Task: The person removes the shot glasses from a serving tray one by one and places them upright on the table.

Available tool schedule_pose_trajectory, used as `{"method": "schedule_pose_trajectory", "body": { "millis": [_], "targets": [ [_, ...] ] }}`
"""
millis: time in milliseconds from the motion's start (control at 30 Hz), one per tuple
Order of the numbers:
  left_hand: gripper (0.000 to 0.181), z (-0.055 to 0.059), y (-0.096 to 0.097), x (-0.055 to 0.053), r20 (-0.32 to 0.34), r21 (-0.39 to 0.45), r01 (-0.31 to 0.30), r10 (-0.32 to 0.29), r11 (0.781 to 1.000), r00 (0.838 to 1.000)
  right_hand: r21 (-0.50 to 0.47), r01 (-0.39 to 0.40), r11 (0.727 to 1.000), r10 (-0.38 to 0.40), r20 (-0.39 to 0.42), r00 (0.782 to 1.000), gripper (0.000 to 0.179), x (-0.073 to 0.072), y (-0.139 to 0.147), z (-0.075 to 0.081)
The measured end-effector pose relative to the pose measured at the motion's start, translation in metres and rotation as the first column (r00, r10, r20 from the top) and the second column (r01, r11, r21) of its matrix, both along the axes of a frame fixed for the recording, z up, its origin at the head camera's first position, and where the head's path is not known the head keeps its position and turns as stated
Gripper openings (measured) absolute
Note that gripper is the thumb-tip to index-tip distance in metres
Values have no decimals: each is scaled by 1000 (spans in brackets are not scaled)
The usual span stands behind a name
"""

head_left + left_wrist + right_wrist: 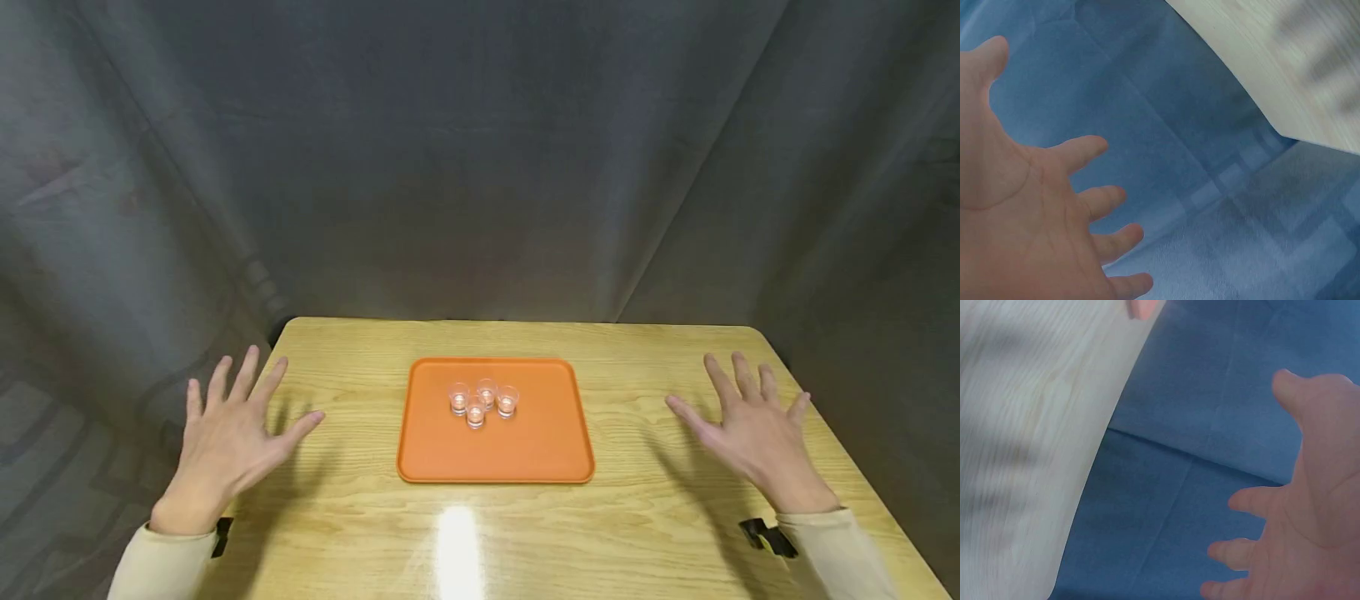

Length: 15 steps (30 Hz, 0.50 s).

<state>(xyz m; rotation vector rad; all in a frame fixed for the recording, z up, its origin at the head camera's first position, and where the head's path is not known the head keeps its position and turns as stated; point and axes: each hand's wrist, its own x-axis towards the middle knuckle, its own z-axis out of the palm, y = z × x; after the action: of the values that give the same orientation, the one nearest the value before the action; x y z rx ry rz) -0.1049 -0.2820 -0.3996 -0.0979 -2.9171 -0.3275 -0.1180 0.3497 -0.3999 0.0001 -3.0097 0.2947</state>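
Observation:
My left hand (228, 437) hovers over the table's left side, fingers spread and holding nothing. On the opposite side, my right hand (761, 437) is also spread in the air with nothing in it. Between the two, and apart from both, an orange tray (525, 454) lies flat on the table. Several small clear cups (507, 402) stand in a close cluster near the tray's middle. In the left wrist view the palm of the left hand (1029, 219) shows bare, and the right wrist view shows the right hand (1316, 519) likewise bare.
The light wooden table (337, 517) has rounded far corners and bears a bright reflection in front of the tray. Dark grey curtains (450, 167) hang behind it and at both sides. Each wrist wears a black strap (222, 536) by the pale sleeve.

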Motion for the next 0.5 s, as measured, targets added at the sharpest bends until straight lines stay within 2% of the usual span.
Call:
{"method": "schedule_pose_trajectory", "body": {
  "millis": [233,500],
  "targets": [
    [98,-5,10,-2,11,46,26,-27,999,1000,-12,-45,999,45,-2,999,101,-4,-20,2],
    [97,-15,34,-3,88,81,67,-74,994,993,-106,-133,985,128,-56,990,96,-8,-50,-1]
  ]
}}
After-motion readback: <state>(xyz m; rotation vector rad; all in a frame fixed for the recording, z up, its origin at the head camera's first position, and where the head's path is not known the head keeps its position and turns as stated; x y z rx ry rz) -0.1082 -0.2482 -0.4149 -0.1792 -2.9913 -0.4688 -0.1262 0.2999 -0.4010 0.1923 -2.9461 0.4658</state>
